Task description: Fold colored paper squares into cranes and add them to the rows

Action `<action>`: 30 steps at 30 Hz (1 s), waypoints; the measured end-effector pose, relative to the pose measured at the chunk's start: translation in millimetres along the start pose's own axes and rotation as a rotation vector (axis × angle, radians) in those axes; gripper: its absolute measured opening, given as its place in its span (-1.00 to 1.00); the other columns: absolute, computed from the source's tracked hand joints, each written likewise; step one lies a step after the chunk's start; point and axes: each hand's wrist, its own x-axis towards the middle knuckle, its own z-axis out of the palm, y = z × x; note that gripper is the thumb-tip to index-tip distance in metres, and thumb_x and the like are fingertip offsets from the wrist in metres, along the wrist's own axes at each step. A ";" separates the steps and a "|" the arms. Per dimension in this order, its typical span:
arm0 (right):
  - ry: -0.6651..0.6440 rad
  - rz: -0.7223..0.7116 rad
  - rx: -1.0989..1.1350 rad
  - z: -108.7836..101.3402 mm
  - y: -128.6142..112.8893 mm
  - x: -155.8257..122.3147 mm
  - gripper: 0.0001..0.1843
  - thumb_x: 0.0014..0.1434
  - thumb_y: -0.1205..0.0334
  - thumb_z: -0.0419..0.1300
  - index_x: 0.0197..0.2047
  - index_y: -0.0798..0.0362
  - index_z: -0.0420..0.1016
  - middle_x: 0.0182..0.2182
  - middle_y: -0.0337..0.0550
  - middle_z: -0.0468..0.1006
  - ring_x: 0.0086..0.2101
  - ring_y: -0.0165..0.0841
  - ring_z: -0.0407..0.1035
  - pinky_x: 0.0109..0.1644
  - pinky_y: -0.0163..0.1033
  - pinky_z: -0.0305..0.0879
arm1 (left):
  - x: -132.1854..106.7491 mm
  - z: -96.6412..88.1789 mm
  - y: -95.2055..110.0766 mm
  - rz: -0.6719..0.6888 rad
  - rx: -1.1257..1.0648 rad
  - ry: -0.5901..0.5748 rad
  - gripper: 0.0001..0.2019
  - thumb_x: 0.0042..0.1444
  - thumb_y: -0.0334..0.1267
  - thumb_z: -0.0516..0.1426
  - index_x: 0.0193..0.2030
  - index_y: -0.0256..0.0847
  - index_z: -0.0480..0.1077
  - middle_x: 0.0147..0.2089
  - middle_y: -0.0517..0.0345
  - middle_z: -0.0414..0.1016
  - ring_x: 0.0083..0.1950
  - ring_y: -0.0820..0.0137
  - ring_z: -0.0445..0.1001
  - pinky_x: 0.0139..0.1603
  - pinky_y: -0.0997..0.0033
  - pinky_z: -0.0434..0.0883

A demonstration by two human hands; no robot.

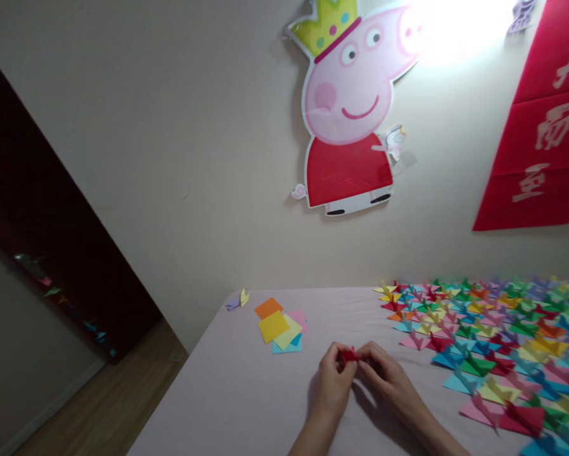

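Observation:
A small piece of folded red paper point(349, 356) is pinched between my two hands, just above the pale pink cloth. My left hand point(334, 377) grips it from the left, thumb and fingers closed. From the right, my right hand point(383, 373) holds its other edge with thumb and fingertips. The fingers cover much of the paper, so its full shape is hidden. Beyond my left hand lie loose square sheets of paper, among them a yellow sheet point(273, 326), an orange sheet point(268, 308) and a light blue sheet point(284, 348).
Rows of many-coloured folded paper cranes point(474, 364) cover the right side of the table point(208, 392). A yellow and purple folded piece point(239, 299) stands at the far left corner. Behind is a wall with a cartoon pig cutout point(348, 107) and a red banner point(535, 126). A dark door point(51, 190) is at left.

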 end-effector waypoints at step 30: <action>0.042 -0.002 -0.100 0.4 -3.5 -2.4 -0.82 0.17 0.09 0.21 -0.23 -0.02 0.55 -0.37 -0.18 0.58 -0.38 -0.29 0.41 -0.27 -0.24 0.34 | -4.6 -2.4 3.0 -0.088 0.107 -0.053 -0.71 0.03 -0.32 0.23 -0.07 -0.06 0.38 -0.22 0.20 0.54 -0.23 0.37 0.49 -0.19 0.46 0.39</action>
